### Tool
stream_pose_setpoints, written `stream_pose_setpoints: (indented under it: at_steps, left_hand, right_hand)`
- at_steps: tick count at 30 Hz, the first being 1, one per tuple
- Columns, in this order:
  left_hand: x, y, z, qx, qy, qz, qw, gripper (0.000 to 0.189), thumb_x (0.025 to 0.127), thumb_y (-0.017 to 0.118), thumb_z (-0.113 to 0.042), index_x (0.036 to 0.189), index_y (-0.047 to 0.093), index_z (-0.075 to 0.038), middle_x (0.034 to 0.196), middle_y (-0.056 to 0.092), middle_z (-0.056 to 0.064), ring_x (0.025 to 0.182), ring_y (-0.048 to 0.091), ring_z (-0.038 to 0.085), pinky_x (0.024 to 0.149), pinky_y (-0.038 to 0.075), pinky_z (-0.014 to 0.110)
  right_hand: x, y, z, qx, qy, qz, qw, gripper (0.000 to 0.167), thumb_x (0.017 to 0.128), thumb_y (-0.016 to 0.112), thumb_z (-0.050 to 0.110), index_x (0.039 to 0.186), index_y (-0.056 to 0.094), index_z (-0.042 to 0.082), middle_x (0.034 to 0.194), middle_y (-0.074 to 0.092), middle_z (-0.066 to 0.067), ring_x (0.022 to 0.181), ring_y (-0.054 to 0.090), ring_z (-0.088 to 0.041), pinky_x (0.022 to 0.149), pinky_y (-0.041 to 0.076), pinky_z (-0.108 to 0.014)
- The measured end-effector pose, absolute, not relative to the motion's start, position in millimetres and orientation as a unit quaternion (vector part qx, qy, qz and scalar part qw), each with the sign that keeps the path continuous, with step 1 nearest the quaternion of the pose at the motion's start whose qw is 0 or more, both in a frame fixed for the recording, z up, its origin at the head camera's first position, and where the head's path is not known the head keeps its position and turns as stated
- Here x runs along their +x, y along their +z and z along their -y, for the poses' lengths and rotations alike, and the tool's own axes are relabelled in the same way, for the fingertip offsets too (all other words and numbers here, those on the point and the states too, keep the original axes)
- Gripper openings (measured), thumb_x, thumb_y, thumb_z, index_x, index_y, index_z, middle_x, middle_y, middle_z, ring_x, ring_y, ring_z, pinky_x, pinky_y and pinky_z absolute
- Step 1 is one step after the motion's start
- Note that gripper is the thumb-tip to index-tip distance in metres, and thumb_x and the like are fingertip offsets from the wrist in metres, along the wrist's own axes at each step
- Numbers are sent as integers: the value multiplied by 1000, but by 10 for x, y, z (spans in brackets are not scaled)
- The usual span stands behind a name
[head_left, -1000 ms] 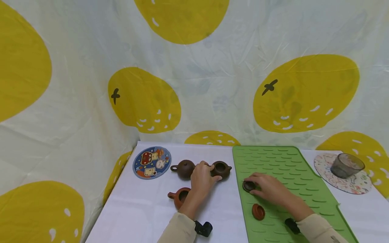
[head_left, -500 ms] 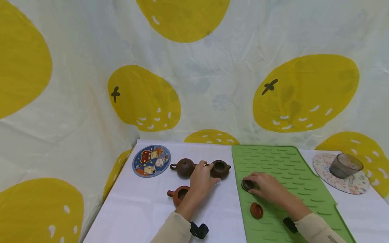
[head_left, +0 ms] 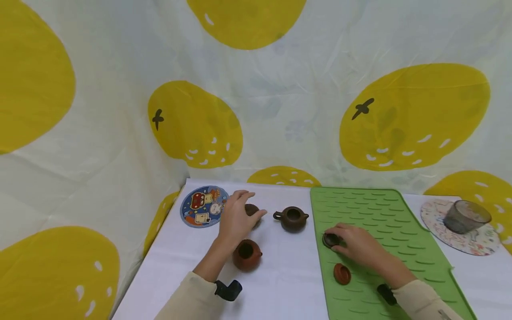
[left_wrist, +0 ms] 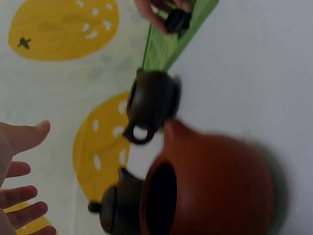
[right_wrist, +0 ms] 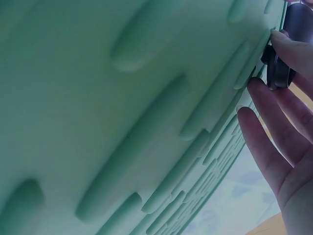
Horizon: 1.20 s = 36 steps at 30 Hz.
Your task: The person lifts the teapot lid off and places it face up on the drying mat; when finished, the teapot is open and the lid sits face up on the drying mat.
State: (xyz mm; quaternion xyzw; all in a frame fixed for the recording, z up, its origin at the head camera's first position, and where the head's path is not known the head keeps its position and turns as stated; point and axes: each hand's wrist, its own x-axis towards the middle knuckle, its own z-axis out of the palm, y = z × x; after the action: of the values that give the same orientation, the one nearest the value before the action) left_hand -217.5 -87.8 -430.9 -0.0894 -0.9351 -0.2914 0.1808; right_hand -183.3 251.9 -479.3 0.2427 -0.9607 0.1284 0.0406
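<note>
The right hand (head_left: 355, 244) pinches the dark lid (head_left: 331, 240) between thumb and fingers at the left edge of the mat (head_left: 384, 226). The lid is a round disc with no evident long axis; in the right wrist view it stands edge-on, its small nub towards the mat. The red lid (head_left: 342, 274) lies nearby on the mat, hollow side up. On the desk (head_left: 288, 284), just left of the mat, the dark pot (head_left: 293, 225) sits upright — spout right, handle left, its long axis running across the desk. The left hand (head_left: 236, 218) is well apart from the right, fingers spread, near the lidded pot (left_wrist: 126, 205). Nearer the person, the red pot (head_left: 246, 263) stands upright, spout pointing right — its handle hidden in both views.
</note>
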Motion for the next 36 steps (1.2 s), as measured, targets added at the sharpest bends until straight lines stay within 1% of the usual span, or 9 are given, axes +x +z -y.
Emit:
stream_pose_setpoints:
  at_steps: [2, 6, 8, 12, 16, 21, 29, 36]
  left_hand:
    - [-2200, -4338, 1008, -76, -299, 932, 190, 60, 77, 89, -43, 126, 71, -13, 131, 66, 9, 122, 64, 31, 101, 55, 50]
    - [-2246, -4505, 1217, -48, -298, 933, 196, 64, 73, 90, -47, 123, 71, -12, 128, 68, 11, 121, 64, 32, 99, 55, 51]
    - [-2261, -4620, 1283, -37, -291, 938, 187, 66, 72, 90, -50, 123, 71, -12, 128, 68, 11, 121, 64, 32, 99, 55, 50]
    - [-2276, -4826, 1350, -23, -278, 945, 167, 72, 69, 91, -53, 123, 72, -11, 129, 68, 13, 124, 61, 33, 101, 54, 52]
    - [-2283, -4933, 1363, -15, -290, 943, 161, 71, 67, 92, -52, 122, 73, -11, 128, 67, 14, 122, 63, 34, 100, 54, 53]
    - [-2292, -5005, 1357, -9, -302, 940, 157, 66, 68, 92, -49, 119, 75, -11, 126, 67, 12, 119, 65, 32, 100, 55, 51]
    - [-2308, -5023, 1351, -5, -290, 946, 146, 61, 72, 92, -44, 121, 76, -11, 127, 69, 14, 119, 66, 34, 101, 54, 51]
    - [-2317, -5000, 1356, -9, -284, 947, 149, 59, 71, 92, -44, 118, 78, -11, 122, 72, 14, 116, 67, 34, 99, 55, 51]
  right_hand:
    - [-1830, -4785, -2523, 243, 127, 961, 41, 41, 80, 87, 18, 118, 74, 12, 107, 73, -1, 93, 71, -18, 76, 61, -36]
    - [-1832, -4785, -2531, 242, 123, 961, 41, 41, 80, 86, 19, 118, 74, 12, 107, 73, -2, 92, 71, -18, 76, 61, -36]
    - [-1831, -4787, -2536, 240, 123, 962, 39, 41, 80, 87, 19, 118, 74, 12, 107, 73, -2, 92, 71, -18, 76, 61, -37]
    - [-1830, -4792, -2543, 237, 121, 963, 39, 41, 79, 87, 19, 118, 74, 12, 107, 73, -2, 91, 71, -18, 76, 61, -37]
    - [-1833, -4792, -2540, 241, 118, 962, 47, 41, 79, 87, 19, 118, 75, 12, 106, 73, -2, 91, 71, -18, 75, 61, -37]
    - [-1830, -4790, -2529, 245, 120, 961, 52, 40, 79, 87, 19, 117, 75, 12, 105, 73, -2, 90, 71, -17, 74, 61, -36]
    - [-1834, -4796, -2520, 240, 121, 962, 46, 40, 79, 87, 19, 117, 75, 13, 105, 73, -1, 90, 71, -16, 74, 60, -36]
    - [-1835, -4808, -2518, 239, 119, 963, 44, 40, 79, 87, 19, 117, 75, 13, 105, 73, -1, 89, 71, -16, 74, 60, -35]
